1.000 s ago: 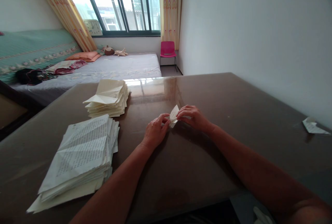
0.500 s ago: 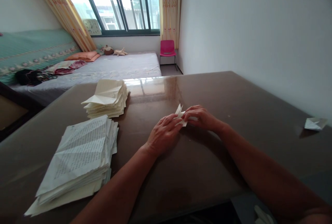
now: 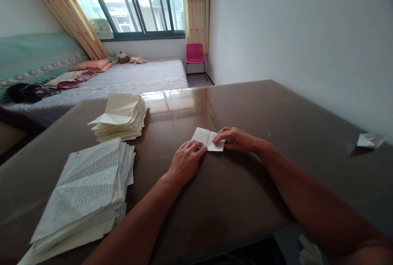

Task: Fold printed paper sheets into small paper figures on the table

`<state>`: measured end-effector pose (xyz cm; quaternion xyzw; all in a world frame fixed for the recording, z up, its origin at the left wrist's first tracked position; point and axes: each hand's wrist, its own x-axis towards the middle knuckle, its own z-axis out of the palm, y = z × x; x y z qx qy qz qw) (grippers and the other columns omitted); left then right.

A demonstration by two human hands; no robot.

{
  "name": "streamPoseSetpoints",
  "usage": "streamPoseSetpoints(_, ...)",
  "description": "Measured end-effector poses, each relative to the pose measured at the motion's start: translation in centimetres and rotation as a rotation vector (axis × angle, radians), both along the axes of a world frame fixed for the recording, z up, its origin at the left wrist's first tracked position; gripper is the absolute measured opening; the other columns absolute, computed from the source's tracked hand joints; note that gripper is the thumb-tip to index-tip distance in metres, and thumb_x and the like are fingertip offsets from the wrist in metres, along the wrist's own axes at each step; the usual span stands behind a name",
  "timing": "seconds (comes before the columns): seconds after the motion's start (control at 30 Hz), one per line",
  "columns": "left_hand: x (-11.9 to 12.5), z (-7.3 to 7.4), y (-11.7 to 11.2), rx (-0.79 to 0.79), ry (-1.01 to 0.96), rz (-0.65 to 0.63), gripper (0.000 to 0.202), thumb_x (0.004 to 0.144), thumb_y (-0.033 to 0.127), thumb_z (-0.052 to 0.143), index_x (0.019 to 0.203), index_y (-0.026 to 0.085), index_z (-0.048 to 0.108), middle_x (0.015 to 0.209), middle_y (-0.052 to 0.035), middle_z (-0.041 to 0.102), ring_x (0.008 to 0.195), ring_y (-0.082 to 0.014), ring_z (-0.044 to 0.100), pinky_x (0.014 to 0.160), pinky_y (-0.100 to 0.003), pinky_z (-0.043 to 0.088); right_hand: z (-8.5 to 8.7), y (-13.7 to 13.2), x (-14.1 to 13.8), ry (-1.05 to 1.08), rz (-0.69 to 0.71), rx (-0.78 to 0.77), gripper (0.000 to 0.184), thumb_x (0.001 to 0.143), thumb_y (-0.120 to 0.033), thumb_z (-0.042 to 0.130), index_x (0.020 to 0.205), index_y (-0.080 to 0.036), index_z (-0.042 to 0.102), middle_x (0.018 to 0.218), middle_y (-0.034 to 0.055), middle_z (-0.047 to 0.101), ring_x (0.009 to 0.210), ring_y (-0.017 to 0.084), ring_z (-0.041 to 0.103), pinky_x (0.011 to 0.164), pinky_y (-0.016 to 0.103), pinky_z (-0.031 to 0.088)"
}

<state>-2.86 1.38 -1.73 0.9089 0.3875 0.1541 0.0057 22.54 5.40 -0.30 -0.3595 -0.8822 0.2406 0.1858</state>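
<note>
A small sheet of folded printed paper lies spread on the table with a crease running down its middle. My left hand holds its lower left edge, fingertips over the print. At the right edge, my right hand has its fingers bent over the paper, with the thumb side partly hidden. To the left are a stack of printed sheets with fold creases and, behind it, a stack of yellowish folded sheets.
The glossy brown table reaches to the white wall on the right. A small folded paper piece sits near its right edge. Beyond the table are a bed and a pink chair.
The paper was bunched with points sticking up between my hands; now it is opened out flat. My left hand has shifted slightly left, and the view has turned a little to the right.
</note>
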Motion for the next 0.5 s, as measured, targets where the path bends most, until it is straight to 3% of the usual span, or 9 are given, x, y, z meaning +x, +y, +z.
streamPoseSetpoints(0.1, -0.1, -0.1, -0.2, -0.029, 0.005, -0.005, 0.035, 0.092, 0.017, 0.041, 0.121, 0.025, 0.060, 0.121, -0.0051, 0.061, 0.116, -0.0212, 0.051, 0.101, -0.038, 0.044, -0.3, 0.4, 0.2, 0.055, 0.083, 0.005, 0.019, 0.086, -0.031, 0.060, 0.100, -0.027, 0.073, 0.107, 0.0025, 0.070, 0.100, 0.017, 0.059, 0.092, 0.032, 0.044)
streamPoseSetpoints(0.17, -0.2, -0.1, -0.3, -0.044, 0.006, -0.012, 0.036, 0.092, 0.017, 0.040, 0.121, 0.024, 0.060, 0.120, -0.0052, 0.061, 0.115, -0.0209, 0.050, 0.101, -0.036, 0.044, -0.6, 0.6, 0.1, 0.069, 0.064, 0.001, 0.021, 0.087, -0.037, 0.058, 0.097, -0.025, 0.073, 0.104, 0.0033, 0.071, 0.096, 0.017, 0.059, 0.090, 0.032, 0.044)
streamPoseSetpoints(0.37, -0.1, 0.1, -0.6, -0.054, 0.010, -0.008, 0.035, 0.092, 0.018, 0.040, 0.120, 0.022, 0.060, 0.117, -0.0058, 0.061, 0.111, -0.0218, 0.049, 0.099, -0.037, 0.045, -1.2, 0.5, -1.1, -0.031, -0.191, 0.014, 0.032, 0.090, -0.043, 0.051, 0.081, -0.018, 0.069, 0.080, 0.0034, 0.066, 0.079, 0.015, 0.058, 0.073, 0.026, 0.042)
streamPoseSetpoints(0.5, -0.1, 0.4, -0.8, -0.070, 0.012, 0.002, 0.033, 0.092, 0.018, 0.040, 0.116, 0.022, 0.062, 0.114, -0.0064, 0.062, 0.108, -0.0220, 0.051, 0.096, -0.038, 0.046, -1.4, 0.3, -2.2, -0.171, -0.375, 0.051, 0.030, 0.089, -0.044, 0.051, 0.081, -0.019, 0.066, 0.080, 0.0024, 0.064, 0.076, 0.014, 0.056, 0.067, 0.025, 0.037)
